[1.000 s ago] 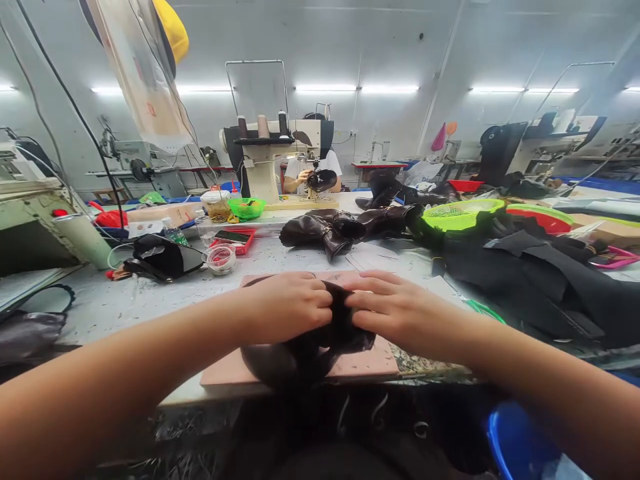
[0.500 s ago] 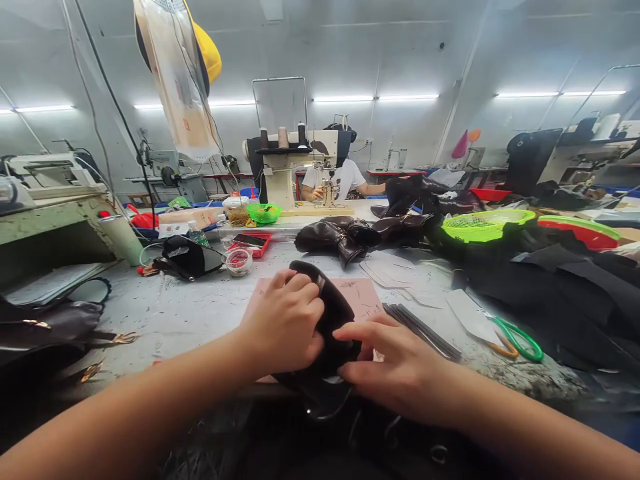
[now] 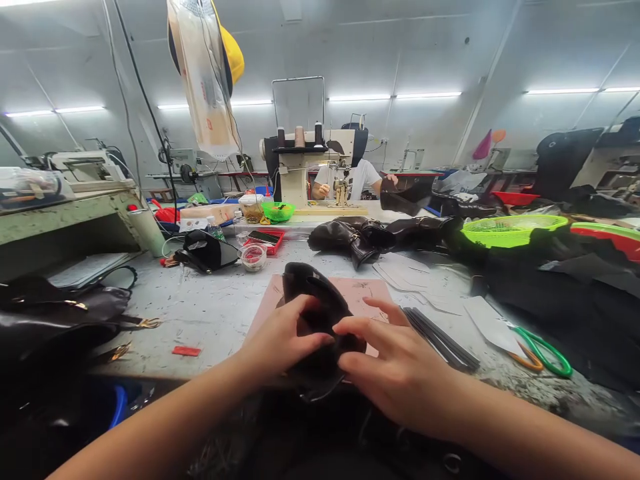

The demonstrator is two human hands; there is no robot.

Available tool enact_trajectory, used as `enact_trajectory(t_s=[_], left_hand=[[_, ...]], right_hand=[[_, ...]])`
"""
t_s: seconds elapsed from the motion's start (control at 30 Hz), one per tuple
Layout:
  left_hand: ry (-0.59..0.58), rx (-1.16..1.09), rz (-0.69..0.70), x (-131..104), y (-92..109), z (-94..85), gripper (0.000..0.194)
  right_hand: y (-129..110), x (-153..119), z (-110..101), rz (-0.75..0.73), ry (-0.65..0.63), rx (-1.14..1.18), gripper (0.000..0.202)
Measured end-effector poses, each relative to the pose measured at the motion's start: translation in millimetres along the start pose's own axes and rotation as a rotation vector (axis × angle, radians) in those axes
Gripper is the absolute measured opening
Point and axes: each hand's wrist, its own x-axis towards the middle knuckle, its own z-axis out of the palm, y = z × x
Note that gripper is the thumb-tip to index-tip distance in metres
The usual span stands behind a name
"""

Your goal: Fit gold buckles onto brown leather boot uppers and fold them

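A black leather boot upper [image 3: 320,290] stands bent between my hands over a pink board [image 3: 370,293] at the table's front edge. My left hand [image 3: 285,333] grips its left side, thumb laid across the inner face and the other fingers partly hidden behind. On the right edge, my right hand [image 3: 395,360] holds it between thumb and index finger, with the remaining fingers curved and raised. The upper's lower part hangs toward my lap, in dark shadow. Dark strips [image 3: 440,339] lie just right of my right hand.
Green-handled scissors [image 3: 545,350] and white pieces [image 3: 410,273] lie right. Dark boot uppers [image 3: 350,237] and a lime basket [image 3: 510,230] stand behind. Left are more leather uppers [image 3: 50,320] and a red strip [image 3: 186,351]. A co-worker [image 3: 367,180] sits behind a sewing machine [image 3: 295,173].
The view has swung left, so the scene sits further right. My left hand has loosened from a fist at the upper's top and slid lower, thumb extended. The co-worker's dark piece has shifted.
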Motion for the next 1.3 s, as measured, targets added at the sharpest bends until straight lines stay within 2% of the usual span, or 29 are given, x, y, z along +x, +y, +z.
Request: enact_trajectory(t_s=[0.13, 0.2, 0.27, 0.33, 0.4, 0.5, 0.6, 0.7, 0.77, 0.83, 0.87, 0.93, 1.0, 1.1, 1.17, 1.3], left_hand=[[-0.078, -0.504, -0.088, -3.1, -5.2, 4.6, 0.025], [-0.143, -0.693, -0.048, -8.1, -6.6, 5.0, 0.027], [-0.19, -0.761, 0.02, -14.2, -6.8, 3.4, 0.028], [-0.167, -0.69, 0.093, -19.8, -5.3, 0.0, 0.026], [-0.089, -0.541, 0.144, -23.8, -2.4, -4.7, 0.021], [-0.042, -0.346, 0.14, -26.6, 2.5, -12.2, 0.018], [-0.062, -0.416, 0.044, -29.0, 5.9, -17.7, 0.023], [-0.053, -0.479, 0.012, -35.1, 9.1, -19.2, 0.027], [-0.047, -0.339, 0.096, -40.3, 11.6, -17.8, 0.032], [0.013, -0.131, 0.176, -44.0, 13.5, -15.4, 0.038], [0.062, -0.042, 0.194, -44.6, 14.0, -14.2, 0.037], [0.164, 0.039, 0.18, -43.3, 13.3, -12.6, 0.022], [0.212, -0.033, 0.139, -39.5, 11.1, -12.4, 0.012], [0.202, -0.267, 0.06, -33.4, 7.0, -14.6, 0.022], [0.185, -0.4, 0.01, -31.0, 4.9, -16.6, 0.027], [0.183, -0.537, -0.058, -30.6, 2.0, -18.4, 0.025]], right_hand=[[0.6, 0.5, -1.2, 0.021, 0.006, 0.011, 0.015], [0.4, 2.1, -2.4, 0.053, 0.02, 0.007, 0.015], [-0.8, 3.8, -3.1, 0.086, 0.034, -0.012, 0.014], [-2.5, 5.4, -2.8, 0.101, 0.033, -0.026, 0.014], [-3.5, 7.2, -2.2, 0.094, 0.016, -0.023, 0.015], [-1.9, 11.7, -3.3, 0.084, -0.092, -0.028, 0.016], [2.7, 18.8, -6.8, 0.101, -0.241, -0.073, 0.017], [5.4, 27.0, -8.7, 0.104, -0.303, -0.063, 0.015], [4.5, 32.1, -9.0, 0.104, -0.315, -0.046, 0.013], [3.0, 36.7, -10.5, 0.125, -0.308, -0.038, 0.013], [2.8, 38.8, -11.9, 0.14, -0.31, -0.023, 0.013], [5.1, 43.0, -16.2, 0.154, -0.349, 0.038, 0.009], [11.0, 47.1, -20.2, 0.15, -0.43, 0.091, 0.007], [22.7, 52.5, -21.2, 0.194, -0.514, 0.077, 0.005], [28.7, 54.2, -17.9, 0.235, -0.49, 0.078, 0.01], [32.6, 52.0, -7.9, 0.225, -0.416, 0.131, 0.019]])
